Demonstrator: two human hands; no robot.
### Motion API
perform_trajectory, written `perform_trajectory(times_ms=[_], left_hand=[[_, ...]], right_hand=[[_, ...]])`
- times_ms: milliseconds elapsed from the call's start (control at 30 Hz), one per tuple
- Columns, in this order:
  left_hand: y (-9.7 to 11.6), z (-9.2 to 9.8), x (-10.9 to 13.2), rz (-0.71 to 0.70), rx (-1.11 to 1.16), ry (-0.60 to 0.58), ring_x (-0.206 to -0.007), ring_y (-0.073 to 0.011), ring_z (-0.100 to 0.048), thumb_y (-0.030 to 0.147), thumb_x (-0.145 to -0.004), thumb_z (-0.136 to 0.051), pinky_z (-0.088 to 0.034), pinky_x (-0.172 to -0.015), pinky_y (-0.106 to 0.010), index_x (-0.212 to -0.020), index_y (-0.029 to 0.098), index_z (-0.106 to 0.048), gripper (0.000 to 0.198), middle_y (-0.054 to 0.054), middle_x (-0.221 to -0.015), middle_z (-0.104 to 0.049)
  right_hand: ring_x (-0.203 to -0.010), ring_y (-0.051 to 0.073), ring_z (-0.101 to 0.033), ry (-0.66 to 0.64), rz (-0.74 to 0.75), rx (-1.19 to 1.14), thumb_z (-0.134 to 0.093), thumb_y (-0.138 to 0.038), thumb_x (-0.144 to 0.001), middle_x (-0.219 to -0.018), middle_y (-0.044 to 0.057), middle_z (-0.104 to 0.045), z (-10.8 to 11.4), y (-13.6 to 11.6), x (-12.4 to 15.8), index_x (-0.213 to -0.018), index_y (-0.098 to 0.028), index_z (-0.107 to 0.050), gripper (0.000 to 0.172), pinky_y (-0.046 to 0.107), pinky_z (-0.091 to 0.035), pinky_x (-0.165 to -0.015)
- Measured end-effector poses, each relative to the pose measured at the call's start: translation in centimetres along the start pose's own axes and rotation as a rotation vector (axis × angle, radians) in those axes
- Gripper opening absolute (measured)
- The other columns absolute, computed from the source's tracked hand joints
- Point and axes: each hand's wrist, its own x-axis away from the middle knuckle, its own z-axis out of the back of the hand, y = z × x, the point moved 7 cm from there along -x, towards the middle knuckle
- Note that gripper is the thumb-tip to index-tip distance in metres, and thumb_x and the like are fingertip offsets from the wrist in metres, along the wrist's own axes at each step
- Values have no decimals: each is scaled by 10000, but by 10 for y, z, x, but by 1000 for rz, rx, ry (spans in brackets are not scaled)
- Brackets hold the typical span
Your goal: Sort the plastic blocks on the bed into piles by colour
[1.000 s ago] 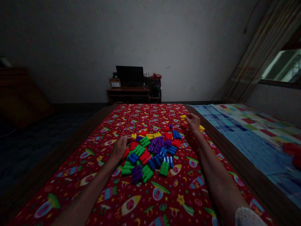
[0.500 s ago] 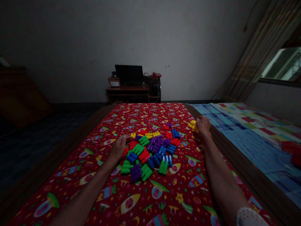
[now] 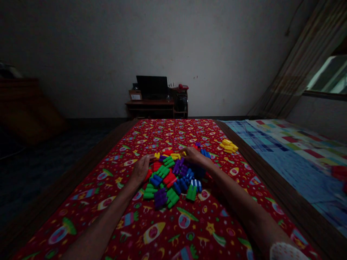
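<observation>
A loose pile of plastic building blocks in green (image 3: 172,198), purple (image 3: 160,198), red (image 3: 170,179) and blue (image 3: 181,185) lies on a red patterned cloth (image 3: 151,234). My left hand (image 3: 141,168) rests at the pile's left edge, fingers stretched toward a small yellow block (image 3: 157,155). At the far side of the pile, my right hand (image 3: 193,155) has its fingers closed on a yellow block (image 3: 183,154); its palm and forearm hide some blocks. Apart from the pile, a group of yellow blocks (image 3: 229,146) sits near the cloth's right edge.
Dark wooden edges (image 3: 252,155) border the cloth. To the right is a bed with a blue checked sheet (image 3: 268,159). By the far wall, a desk (image 3: 150,103) holds a monitor (image 3: 152,86) and a red telephone (image 3: 183,86).
My right hand has let go of the yellow blocks at the right edge and moved left to the pile's far side. My left hand stays by the pile. The view has shifted slightly.
</observation>
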Motion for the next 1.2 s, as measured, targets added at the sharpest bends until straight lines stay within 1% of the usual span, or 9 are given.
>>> perform_trajectory(times_ms=[133,300,467,600,700,800,933,1033,1200], left_hand=[[-3,-2,-1,-6,34,13,-1033,-249,-648,513,-883,-244,-480,-980,-414,-921,169,-660,541,-116,-1044,-711],[-4,-2,-1,0,44,18,-1027,-251,-652,544,-877,-239,-480,-981,-411,-900,164,-662,569,-124,-1052,-710],[-2,-1,-2,4,25,-12,-1057,-251,-641,551,-872,-253,-455,-1015,-410,-936,165,-673,575,-115,-1065,-716],[-3,-1,-2,9,42,-12,-1051,-253,-645,555,-874,-257,-469,-997,-411,-946,162,-673,576,-119,-1070,-714],[-3,-1,-2,11,38,-13,-1037,-256,-652,541,-879,-258,-476,-988,-418,-949,161,-672,567,-117,-1051,-718],[-3,-1,-1,2,52,-5,-1049,-258,-648,531,-884,-266,-480,-984,-423,-946,161,-669,551,-117,-1059,-713],[-11,-5,-2,29,156,-3,-1015,-256,-662,557,-888,-281,-499,-961,-422,-951,162,-658,550,-124,-1049,-711],[-18,-9,-3,42,215,6,-996,-262,-669,593,-880,-285,-515,-935,-428,-975,158,-653,577,-137,-1044,-706],[-23,-11,-3,42,248,-3,-1004,-268,-668,632,-865,-301,-519,-928,-435,-1043,128,-634,630,-153,-1064,-701]], right_hand=[[-944,183,-647,215,-17,-128,-605,-129,-780,-1069,66,-713,31,24,2,-1204,-178,-658,430,263,-475,-829],[-984,205,-637,418,-242,58,-522,-117,-826,-1085,131,-700,82,84,19,-1320,-111,-556,495,280,-464,-859],[-1046,246,-632,333,-544,226,-517,-164,-847,-1128,142,-684,100,140,52,-1146,-163,-671,336,285,-468,-823],[-1035,273,-637,369,-634,268,-526,-164,-840,-1116,174,-677,107,158,68,-1113,-159,-693,321,323,-478,-814],[-1022,275,-638,478,-581,276,-487,-165,-863,-1066,177,-695,113,146,65,-1091,-141,-702,315,339,-473,-832],[-961,231,-655,516,-348,155,-459,-164,-886,-1007,136,-722,101,103,44,-1048,-149,-717,305,306,-464,-839],[-874,179,-664,310,78,-89,-481,-216,-910,-1005,112,-727,48,17,14,-1065,-142,-708,284,255,-461,-796],[-850,172,-664,121,218,-145,-532,-189,-879,-988,104,-730,7,-27,3,-1063,-141,-709,259,241,-459,-760],[-866,181,-672,163,138,-241,-602,-131,-788,-991,77,-740,0,-22,-5,-1075,-168,-721,313,249,-480,-765]])
